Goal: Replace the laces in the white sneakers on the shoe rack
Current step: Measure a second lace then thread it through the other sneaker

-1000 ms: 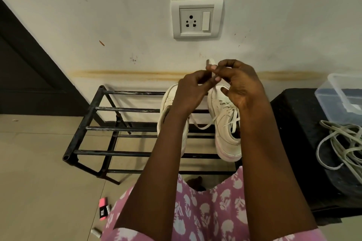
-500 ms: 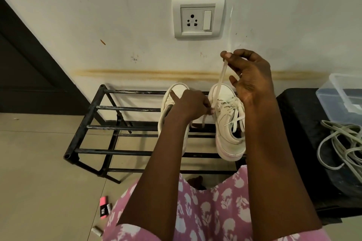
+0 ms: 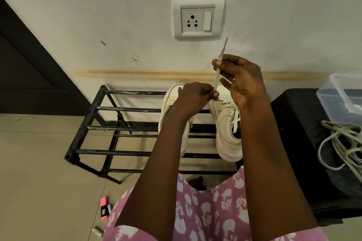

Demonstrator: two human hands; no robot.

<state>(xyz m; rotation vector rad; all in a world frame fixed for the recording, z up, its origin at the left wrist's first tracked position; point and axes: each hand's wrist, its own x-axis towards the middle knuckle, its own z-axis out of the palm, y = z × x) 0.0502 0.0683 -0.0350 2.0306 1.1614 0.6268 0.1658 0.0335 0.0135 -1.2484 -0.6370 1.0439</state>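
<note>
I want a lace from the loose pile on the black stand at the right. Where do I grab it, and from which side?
Pinch the single loop bulging from the left edge of the loose laces, coming from above-left. It lies alone on the black stand, clear of the tangle, so one strand should lift. No lace tip shows; the pile runs out of frame.

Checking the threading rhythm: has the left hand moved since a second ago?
Yes. Against the wall socket, the left hand has dropped lower, toward the shoe rack and its back rail, parting from the right hand that pinches the lace.
</note>
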